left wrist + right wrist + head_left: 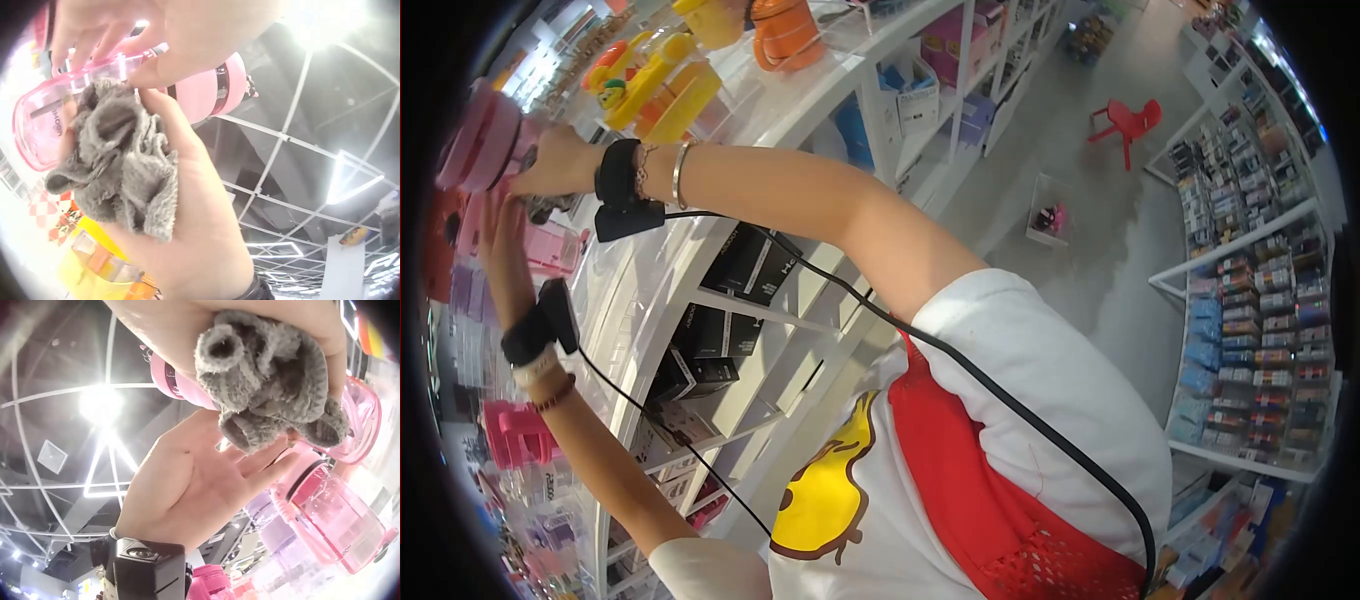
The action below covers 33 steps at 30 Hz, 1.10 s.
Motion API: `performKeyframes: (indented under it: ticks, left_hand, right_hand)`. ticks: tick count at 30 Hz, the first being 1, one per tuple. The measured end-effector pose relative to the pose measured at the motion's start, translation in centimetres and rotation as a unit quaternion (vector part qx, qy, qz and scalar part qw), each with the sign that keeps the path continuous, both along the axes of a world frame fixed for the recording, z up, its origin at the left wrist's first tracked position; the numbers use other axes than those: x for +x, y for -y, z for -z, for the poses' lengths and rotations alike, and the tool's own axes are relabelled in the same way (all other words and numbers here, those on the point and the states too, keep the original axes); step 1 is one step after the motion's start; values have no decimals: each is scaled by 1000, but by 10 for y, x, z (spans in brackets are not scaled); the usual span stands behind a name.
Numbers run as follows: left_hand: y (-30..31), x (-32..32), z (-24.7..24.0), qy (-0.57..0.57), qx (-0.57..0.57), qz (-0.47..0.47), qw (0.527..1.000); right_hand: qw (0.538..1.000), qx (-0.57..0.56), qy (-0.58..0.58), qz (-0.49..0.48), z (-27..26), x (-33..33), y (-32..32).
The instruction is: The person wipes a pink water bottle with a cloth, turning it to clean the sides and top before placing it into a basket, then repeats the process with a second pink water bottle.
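Note:
A pink bottle [480, 145] with a see-through body [44, 128] lies sideways in the left wrist view, its lid [178, 381] towards the ceiling side in the right wrist view. My left hand [508, 245] has bent fingers and thumb against the body [119, 37]; its palm [187, 478] shows from the other side. In my right hand [560, 162] is a crumpled grey cloth [125, 162], gripped against the bottle, with the thumb along its edge. The cloth [269, 375] hides part of both hands' fingers and of the bottle.
Another pink bottle [344, 519] stands beside my left fingers. An orange mug [788, 38] and a yellow item [665, 90] stand on the shelf top [840, 50]. Boxes fill shelves below. A red chair [1128, 125] and a clear box [1050, 212] are on the floor.

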State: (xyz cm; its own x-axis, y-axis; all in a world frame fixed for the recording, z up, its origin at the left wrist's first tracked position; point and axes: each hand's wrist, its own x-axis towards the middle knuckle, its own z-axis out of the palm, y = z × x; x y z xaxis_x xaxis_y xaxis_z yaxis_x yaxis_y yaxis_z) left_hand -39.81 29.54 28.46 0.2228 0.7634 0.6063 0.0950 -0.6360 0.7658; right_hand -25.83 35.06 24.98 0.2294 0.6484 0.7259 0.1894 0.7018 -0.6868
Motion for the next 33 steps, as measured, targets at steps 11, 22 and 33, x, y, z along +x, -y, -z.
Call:
performKeyframes:
  ticks: [11,22,33]
  left_hand:
    - [156,33,-17,-213,209,-177,938]
    - [236,10,29,-204,261,-144,932]
    - [283,-39,99,-96,33,-43,994]
  right_hand:
    - [941,82,-86,-316,-24,73,179]
    - [997,-48,9,-66,80,91,232]
    - [834,-288,151,-446,118,46,270]
